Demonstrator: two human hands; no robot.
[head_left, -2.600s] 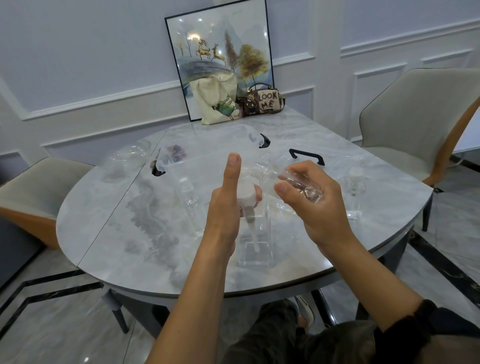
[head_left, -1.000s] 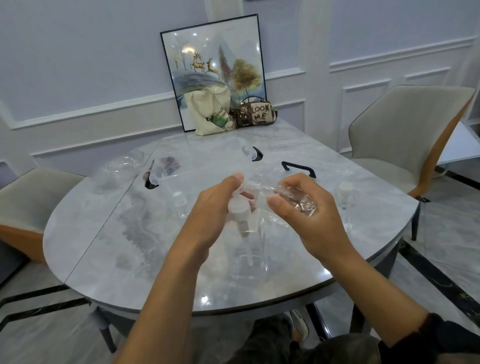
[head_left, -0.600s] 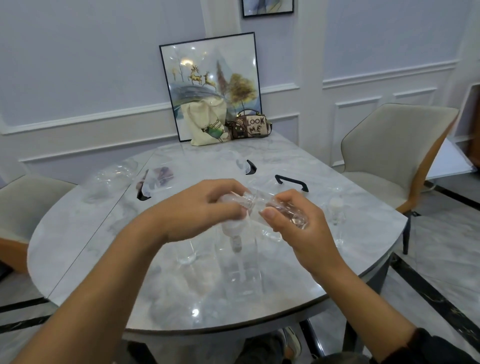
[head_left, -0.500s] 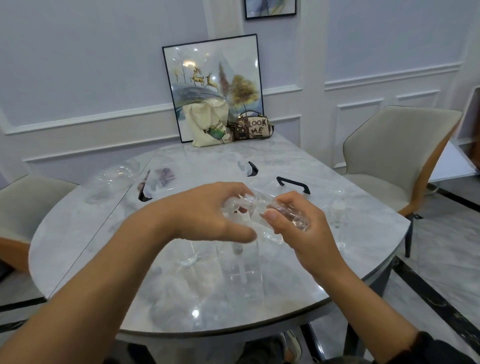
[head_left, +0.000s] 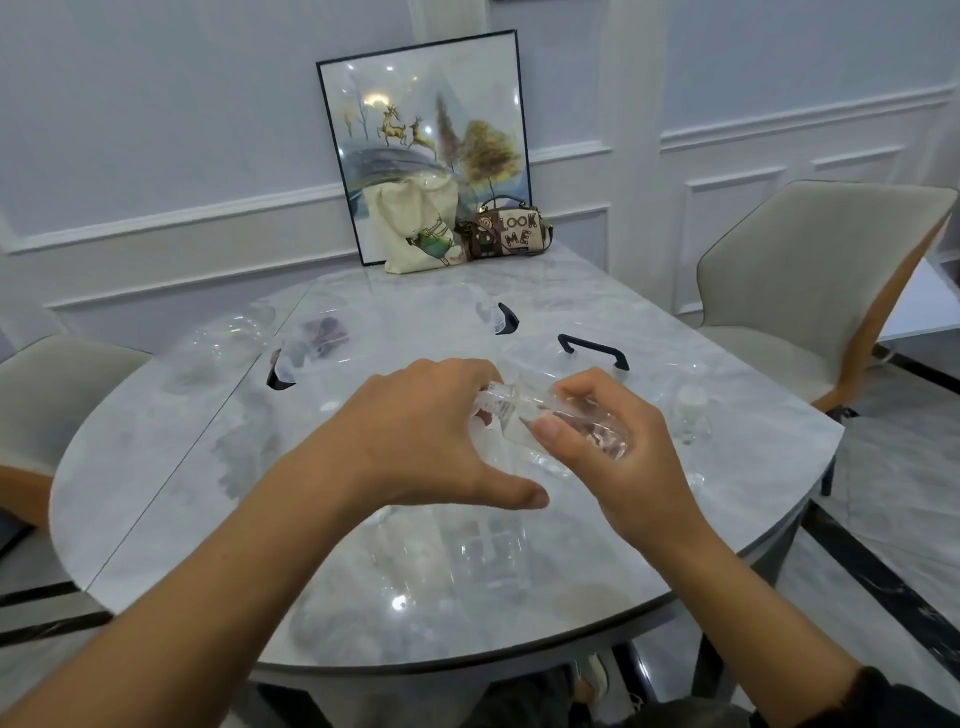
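My right hand (head_left: 623, 467) grips a small clear bottle (head_left: 566, 426) tilted on its side, its open neck pointing left. My left hand (head_left: 415, 441) hovers palm down right at that neck, fingers curled over the pump top, which is hidden under the palm, thumb stretched out to the right. Below both hands a tall clear square bottle (head_left: 488, 556) stands upright on the marble table (head_left: 156, 467).
Clear plastic containers with black handles (head_left: 592, 348) lie behind my hands, and a small white-capped bottle (head_left: 688, 410) stands to the right. A tote bag (head_left: 415, 228), a handbag (head_left: 509, 234) and a framed picture (head_left: 426, 130) stand at the far edge. Chairs (head_left: 805, 280) flank the table.
My left hand turned from thumb-up beside the pump to palm-down over it and closed in on the small bottle's neck. My right hand kept the small bottle tilted in the same place.
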